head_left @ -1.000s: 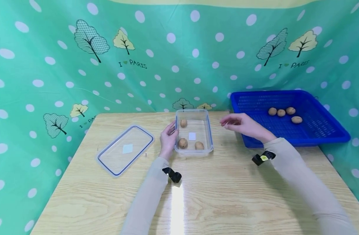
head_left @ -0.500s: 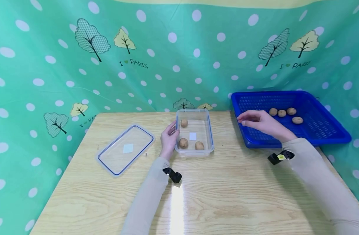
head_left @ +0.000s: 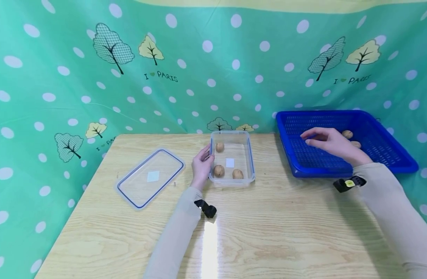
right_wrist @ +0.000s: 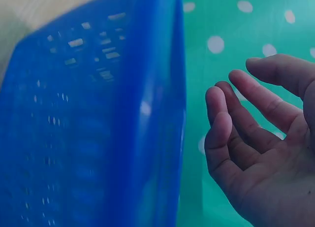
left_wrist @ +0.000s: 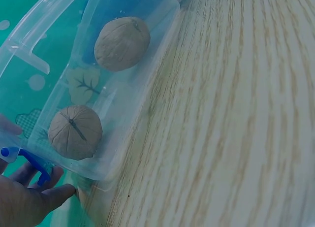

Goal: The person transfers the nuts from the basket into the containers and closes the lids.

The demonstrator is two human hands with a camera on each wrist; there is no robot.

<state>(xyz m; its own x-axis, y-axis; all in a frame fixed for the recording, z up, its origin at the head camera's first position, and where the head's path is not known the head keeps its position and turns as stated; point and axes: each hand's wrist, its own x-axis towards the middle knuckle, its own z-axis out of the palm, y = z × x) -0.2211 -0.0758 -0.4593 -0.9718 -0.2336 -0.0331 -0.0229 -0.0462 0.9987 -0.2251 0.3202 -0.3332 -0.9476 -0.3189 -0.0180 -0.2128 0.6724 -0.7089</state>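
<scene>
A clear plastic food container [head_left: 249, 159] with blue side clips stands at the table's back middle. Inside are a walnut [head_left: 219, 147] near the far end and two more near the front, the left one [left_wrist: 75, 132] and the right one [left_wrist: 122, 44]. My left hand [head_left: 201, 167] holds the container's left side by a blue clip [left_wrist: 35, 164], its thumb at the rim. My right hand [head_left: 333, 145] hovers over the blue plastic basket [head_left: 293, 170], fingers loosely bent, nothing in them. Two walnuts [head_left: 347, 134] show in the basket behind that hand; the hand covers others.
The container's clear lid [head_left: 136, 186] with a blue seal lies flat on the wooden table [head_left: 255, 232], left of the left hand. A green patterned cloth [head_left: 213, 69] hangs behind the table and along its sides.
My right hand has moved rightward from beside the container, past the basket's left wall, to over the basket's inside, hiding two walnuts. The left hand and the container have stayed in place.
</scene>
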